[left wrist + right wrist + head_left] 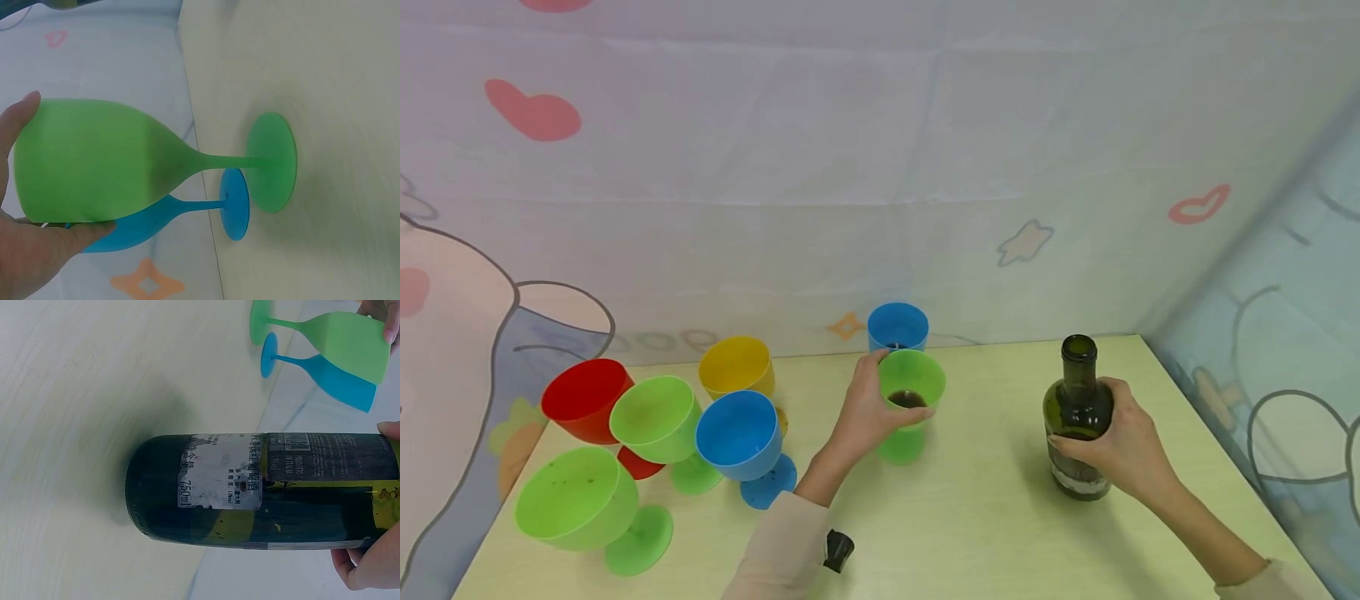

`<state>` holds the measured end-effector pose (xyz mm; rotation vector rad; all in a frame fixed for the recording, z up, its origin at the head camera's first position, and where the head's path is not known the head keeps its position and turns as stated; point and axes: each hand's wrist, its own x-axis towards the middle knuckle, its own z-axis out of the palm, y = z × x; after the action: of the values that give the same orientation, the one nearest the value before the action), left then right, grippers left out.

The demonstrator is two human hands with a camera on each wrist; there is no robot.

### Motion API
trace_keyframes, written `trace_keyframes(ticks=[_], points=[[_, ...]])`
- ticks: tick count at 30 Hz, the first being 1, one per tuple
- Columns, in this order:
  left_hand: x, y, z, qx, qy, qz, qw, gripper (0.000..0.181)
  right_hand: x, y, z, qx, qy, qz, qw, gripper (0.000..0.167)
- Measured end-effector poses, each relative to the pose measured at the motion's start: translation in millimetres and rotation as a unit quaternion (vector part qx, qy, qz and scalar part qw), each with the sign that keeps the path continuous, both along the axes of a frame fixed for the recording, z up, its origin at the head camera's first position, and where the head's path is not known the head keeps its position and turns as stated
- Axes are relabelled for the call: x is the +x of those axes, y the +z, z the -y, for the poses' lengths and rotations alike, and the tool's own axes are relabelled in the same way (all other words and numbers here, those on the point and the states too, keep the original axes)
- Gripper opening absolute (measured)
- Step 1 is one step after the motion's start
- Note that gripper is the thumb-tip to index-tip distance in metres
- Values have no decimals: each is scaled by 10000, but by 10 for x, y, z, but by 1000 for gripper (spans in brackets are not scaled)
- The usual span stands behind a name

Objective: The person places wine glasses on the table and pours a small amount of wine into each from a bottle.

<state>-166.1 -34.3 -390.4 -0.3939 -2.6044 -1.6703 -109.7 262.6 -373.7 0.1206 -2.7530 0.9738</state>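
Note:
My left hand [865, 407] grips the bowl of a green plastic goblet [922, 372], thumb and fingers around its rim; dark liquid lies inside. In the left wrist view the stem and round foot of this green goblet [94, 159] show, its foot at the tabletop. Just behind it stands a blue goblet [898, 323], also with some dark liquid. Farther right, my right hand [1123, 446] holds a dark green glass wine bottle [1078, 408] upright around its body. The right wrist view shows labels on the bottle [225, 472]; whether its base touches the table I cannot tell.
On the left of the pale table [985, 533] stand a red goblet [587, 400], a yellow goblet [737, 367], another blue goblet [739, 435] and two green goblets [655, 417]. A small black object [838, 551] lies beside my left sleeve. A printed cloth [880, 167] hangs behind.

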Motion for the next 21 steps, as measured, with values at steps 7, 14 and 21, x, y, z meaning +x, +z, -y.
trace_keyframes(ticks=[7,14,21], points=[[10,-15,-5,39,-10,-40,10000,94,0,0,-8,-20,21,25,10000,83],[81,-23,56,188,-11,-135,9997,91,-6,5,-4,-33,55,89,9999,84],[186,-20,256,357,60,-4,9993,90,-4,14,0,-77,92,162,9998,86]])
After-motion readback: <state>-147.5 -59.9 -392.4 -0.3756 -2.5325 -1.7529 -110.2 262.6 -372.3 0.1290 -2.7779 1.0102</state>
